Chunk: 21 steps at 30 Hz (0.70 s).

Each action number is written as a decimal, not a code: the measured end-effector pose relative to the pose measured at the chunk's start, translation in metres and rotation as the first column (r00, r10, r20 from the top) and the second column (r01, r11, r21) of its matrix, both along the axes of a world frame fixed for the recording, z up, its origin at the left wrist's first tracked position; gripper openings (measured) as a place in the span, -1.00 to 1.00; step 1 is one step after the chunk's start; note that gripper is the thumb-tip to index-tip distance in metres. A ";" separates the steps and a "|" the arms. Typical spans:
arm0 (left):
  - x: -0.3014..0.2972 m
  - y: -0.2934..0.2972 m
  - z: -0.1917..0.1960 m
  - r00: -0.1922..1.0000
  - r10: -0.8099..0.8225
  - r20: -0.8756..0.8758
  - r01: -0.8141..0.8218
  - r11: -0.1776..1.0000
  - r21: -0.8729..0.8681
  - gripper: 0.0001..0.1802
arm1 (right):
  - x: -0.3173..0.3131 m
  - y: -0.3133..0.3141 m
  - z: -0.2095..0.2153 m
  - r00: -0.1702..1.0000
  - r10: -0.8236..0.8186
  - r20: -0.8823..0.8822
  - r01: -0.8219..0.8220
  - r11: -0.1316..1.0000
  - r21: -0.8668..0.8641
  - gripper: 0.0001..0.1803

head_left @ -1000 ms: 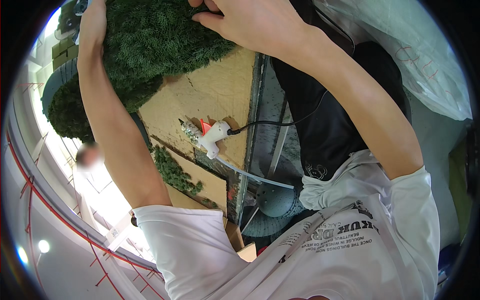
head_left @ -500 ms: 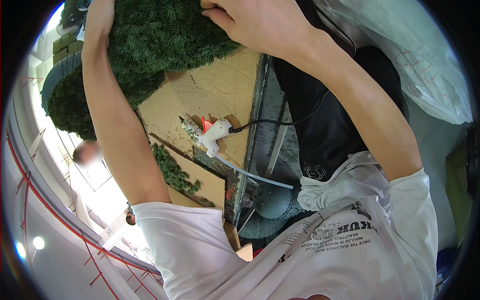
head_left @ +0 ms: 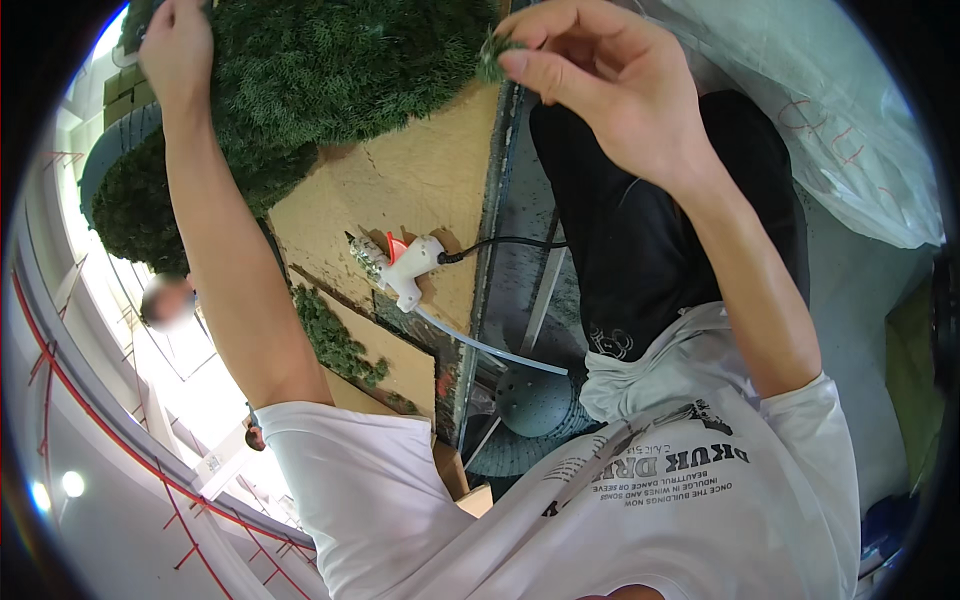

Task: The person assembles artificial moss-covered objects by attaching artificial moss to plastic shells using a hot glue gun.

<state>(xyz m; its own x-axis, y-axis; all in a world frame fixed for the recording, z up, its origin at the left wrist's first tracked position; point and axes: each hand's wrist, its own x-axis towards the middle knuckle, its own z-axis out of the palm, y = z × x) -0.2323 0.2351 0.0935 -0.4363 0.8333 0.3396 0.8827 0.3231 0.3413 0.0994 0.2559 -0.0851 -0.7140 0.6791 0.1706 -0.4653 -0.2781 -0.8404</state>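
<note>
- Sticking small green tufts onto the tan board (head_left: 400,190) looks like the step, so work slowly.
- The right hand (head_left: 610,95) pinches a little green tuft (head_left: 492,55) between thumb and fingers, just at the edge of the big green mat (head_left: 330,70).
- The left hand (head_left: 180,50) rests on the green mat, far from the right hand; I cannot tell if it grips.
- The white glue gun (head_left: 410,270) lies on the bare board. Its tip may be hot, so keep arms off it.
- Press each tuft close beside the green so no tan shows.
</note>
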 end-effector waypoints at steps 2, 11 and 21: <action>0.033 -0.020 -0.001 0.984 0.107 -0.145 -0.068 0.966 0.251 -0.53 | 0.013 -0.009 0.000 0.998 0.021 -0.055 -0.023 0.999 -0.033 -0.84; 0.232 -0.125 -0.028 0.855 -0.418 0.308 0.430 0.902 0.034 -0.77 | 0.036 -0.043 0.005 0.945 0.210 -0.251 -0.290 0.895 -0.340 -0.86; 0.268 -0.158 -0.036 0.855 -0.282 0.434 0.207 0.955 0.213 -0.75 | 0.051 -0.065 0.025 0.911 0.264 -0.317 -0.372 0.859 -0.353 -0.85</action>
<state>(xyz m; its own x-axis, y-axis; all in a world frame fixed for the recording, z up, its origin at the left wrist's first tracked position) 0.0357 0.0775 0.0571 -0.3621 0.8875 0.2851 0.6597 0.0278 0.7510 0.1504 0.1911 -0.0597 -0.8725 0.4691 0.1368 -0.4705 -0.7309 -0.4944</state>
